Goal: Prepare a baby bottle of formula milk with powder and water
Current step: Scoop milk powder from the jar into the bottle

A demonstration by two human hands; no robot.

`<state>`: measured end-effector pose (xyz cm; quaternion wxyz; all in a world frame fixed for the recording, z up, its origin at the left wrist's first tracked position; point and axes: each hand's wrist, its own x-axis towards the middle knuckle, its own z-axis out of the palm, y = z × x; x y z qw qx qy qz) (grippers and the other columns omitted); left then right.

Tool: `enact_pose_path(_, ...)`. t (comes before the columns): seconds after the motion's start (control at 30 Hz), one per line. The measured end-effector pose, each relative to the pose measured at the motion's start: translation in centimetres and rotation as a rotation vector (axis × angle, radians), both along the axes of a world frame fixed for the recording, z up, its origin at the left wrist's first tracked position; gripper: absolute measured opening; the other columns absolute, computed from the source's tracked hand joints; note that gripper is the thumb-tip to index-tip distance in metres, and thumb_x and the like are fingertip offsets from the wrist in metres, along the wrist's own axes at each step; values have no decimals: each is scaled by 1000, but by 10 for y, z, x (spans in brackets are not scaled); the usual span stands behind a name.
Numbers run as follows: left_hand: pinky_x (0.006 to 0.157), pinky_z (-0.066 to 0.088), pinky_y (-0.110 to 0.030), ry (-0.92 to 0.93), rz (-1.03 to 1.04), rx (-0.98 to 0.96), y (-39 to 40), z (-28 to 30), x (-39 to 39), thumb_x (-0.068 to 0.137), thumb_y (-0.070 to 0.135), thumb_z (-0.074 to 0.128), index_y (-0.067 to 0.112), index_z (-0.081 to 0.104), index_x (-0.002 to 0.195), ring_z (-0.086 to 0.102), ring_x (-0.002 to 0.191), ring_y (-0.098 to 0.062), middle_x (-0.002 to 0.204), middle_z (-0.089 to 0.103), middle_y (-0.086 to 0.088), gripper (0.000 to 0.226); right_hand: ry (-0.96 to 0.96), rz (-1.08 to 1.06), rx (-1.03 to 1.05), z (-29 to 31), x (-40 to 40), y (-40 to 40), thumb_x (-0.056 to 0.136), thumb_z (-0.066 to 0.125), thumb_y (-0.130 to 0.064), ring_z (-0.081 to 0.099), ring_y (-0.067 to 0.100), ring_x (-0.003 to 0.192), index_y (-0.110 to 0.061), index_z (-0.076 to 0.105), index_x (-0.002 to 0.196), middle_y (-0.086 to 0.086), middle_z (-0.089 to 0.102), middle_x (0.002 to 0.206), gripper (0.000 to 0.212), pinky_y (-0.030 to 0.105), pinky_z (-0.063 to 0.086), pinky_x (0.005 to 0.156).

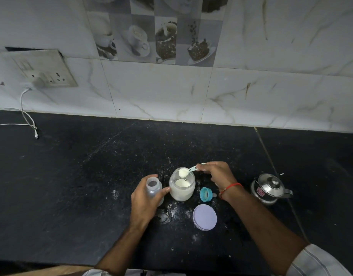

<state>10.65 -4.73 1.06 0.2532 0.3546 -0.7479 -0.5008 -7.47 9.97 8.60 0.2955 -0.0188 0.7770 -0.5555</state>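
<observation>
My left hand [144, 200] grips an uncapped clear baby bottle [153, 186] standing upright on the black counter. Right beside it stands an open glass jar [182, 189] of white formula powder. My right hand [216, 174] pinches the handle of a small plastic scoop [184, 172], heaped with powder, held just over the jar's mouth. The bottle's teal ring with its teat [205, 194] lies on the counter to the right of the jar. The jar's pale lilac lid [204, 217] lies flat nearer to me.
A small steel kettle [269, 189] with a lid stands at the right. Spilled powder dusts the black counter [82, 186] around the jar. A white charger cable [30, 122] trails from a wall socket [45, 73] at the back left. The tiled wall closes the far side.
</observation>
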Motion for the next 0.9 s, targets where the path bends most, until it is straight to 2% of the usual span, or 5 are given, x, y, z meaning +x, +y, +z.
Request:
enact_pose_path(0.2,104,51,-32,1,-135,-89,6,32,-4,69,63,80,30,56,141,61,121,-8,133,65,9,83,77,43,-130,34,2,-2,83,81,-24,67,25,111,-8,83,83,11,79,106,16,29,46,83)
enact_pose_path(0.43,108,50,-50,-74,-309,-41,20,66,-26,69,82,70,47,-6,160,53,138,-24,154,52,-5,124,180,156,-198,73,6,-7,88,76,-16,61,2,81,-2,82,92,0,73,85,16,19,41,74)
enact_pose_path(0.57,104,47,-36,-23,-292,-23,28,81,-37,72,70,72,35,-9,164,56,133,-24,147,57,-5,127,266,191,-159,81,8,-6,89,77,-18,63,8,88,-5,82,88,9,78,92,13,20,43,78)
enact_pose_path(0.7,98,47,-32,-4,-277,-11,31,90,-43,72,69,71,30,-10,164,61,117,-16,123,65,7,129,383,165,-102,82,5,-6,86,80,-24,70,24,95,-6,80,81,12,78,96,19,41,53,91)
enact_pose_path(0.9,94,43,-29,-19,-300,-23,31,100,-50,81,56,78,27,-13,164,58,109,-11,116,56,13,127,563,216,-66,81,3,-1,88,80,-21,67,17,102,-12,81,90,-1,71,106,9,33,54,94)
